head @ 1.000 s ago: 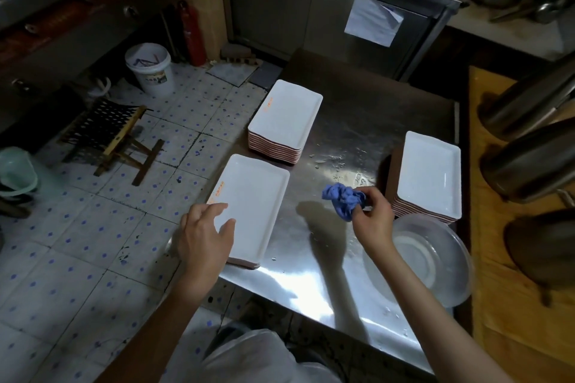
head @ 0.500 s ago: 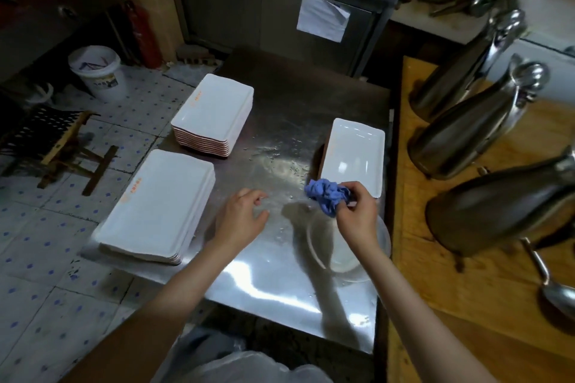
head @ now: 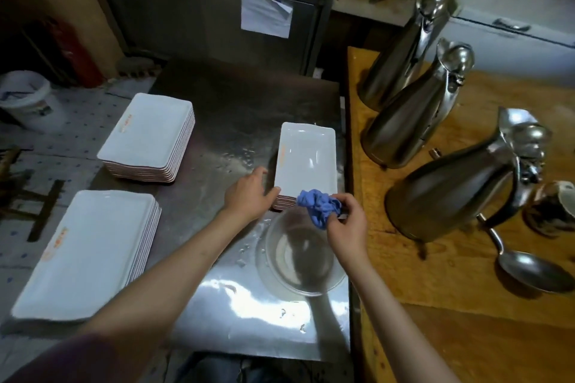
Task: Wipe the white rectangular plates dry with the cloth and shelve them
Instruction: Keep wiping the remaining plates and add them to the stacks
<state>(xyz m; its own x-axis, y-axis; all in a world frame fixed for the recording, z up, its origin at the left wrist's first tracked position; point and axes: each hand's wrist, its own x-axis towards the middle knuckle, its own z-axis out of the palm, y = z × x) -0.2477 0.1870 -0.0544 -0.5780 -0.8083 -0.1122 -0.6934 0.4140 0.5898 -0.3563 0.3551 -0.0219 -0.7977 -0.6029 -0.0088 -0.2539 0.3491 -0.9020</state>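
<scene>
Three stacks of white rectangular plates sit on the steel table (head: 224, 121). The right stack (head: 306, 162) lies just beyond my hands. My left hand (head: 250, 194) has its fingers spread, with the fingertips touching that stack's near left corner. My right hand (head: 347, 225) grips a crumpled blue cloth (head: 317, 208) over the stack's near edge. A second stack (head: 149, 137) stands at the middle left and a third stack (head: 85, 250) at the near left edge.
A clear glass bowl (head: 298, 261) sits under my right wrist. On the wooden counter (head: 451, 305) to the right stand three steel jugs (head: 451, 186), a ladle (head: 529, 267) and a cup (head: 553, 208). A white bucket (head: 25, 96) stands on the tiled floor.
My left hand left the near left stack and moved right to the right stack's corner. The view swung right. My right hand kept the cloth.
</scene>
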